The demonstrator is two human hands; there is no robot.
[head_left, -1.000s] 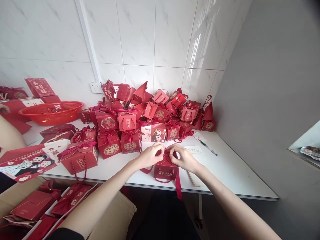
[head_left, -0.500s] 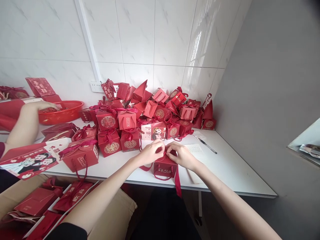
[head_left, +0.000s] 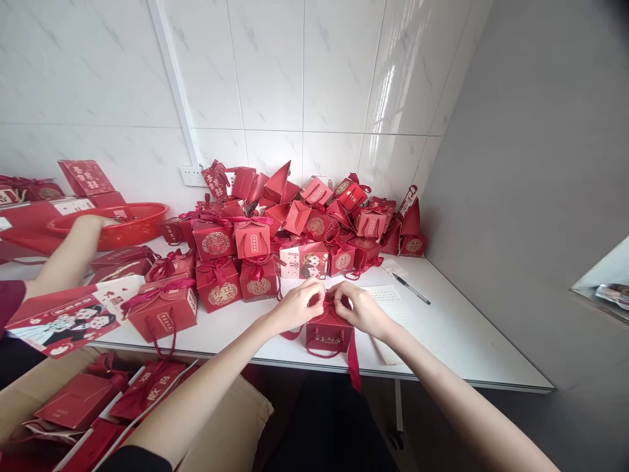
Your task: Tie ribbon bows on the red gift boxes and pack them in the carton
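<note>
A small red gift box [head_left: 329, 333] with a twisted cord handle stands at the front edge of the white table [head_left: 457, 334]. Over its top runs a dark red ribbon [head_left: 354, 364], one end hanging past the table edge. My left hand [head_left: 301, 305] pinches the ribbon above the box lid, thumb against fingertips. Close beside it, my right hand [head_left: 360, 308] also has its fingers closed on the ribbon. The fingers partly cover the ribbon where they meet.
Finished-looking red boxes [head_left: 216, 285] are piled along the wall. A pen [head_left: 411, 290] and a notebook [head_left: 386, 354] lie at right. At left, a co-worker's arm [head_left: 69, 252] reaches into a red basket [head_left: 142, 233]. A cardboard carton [head_left: 236, 419] with red boxes stands below.
My hands stay at the lid, now with slightly rounder gaps between thumbs and fingers. The co-worker's hand has dipped deeper into the basket. The view has shifted slightly.
</note>
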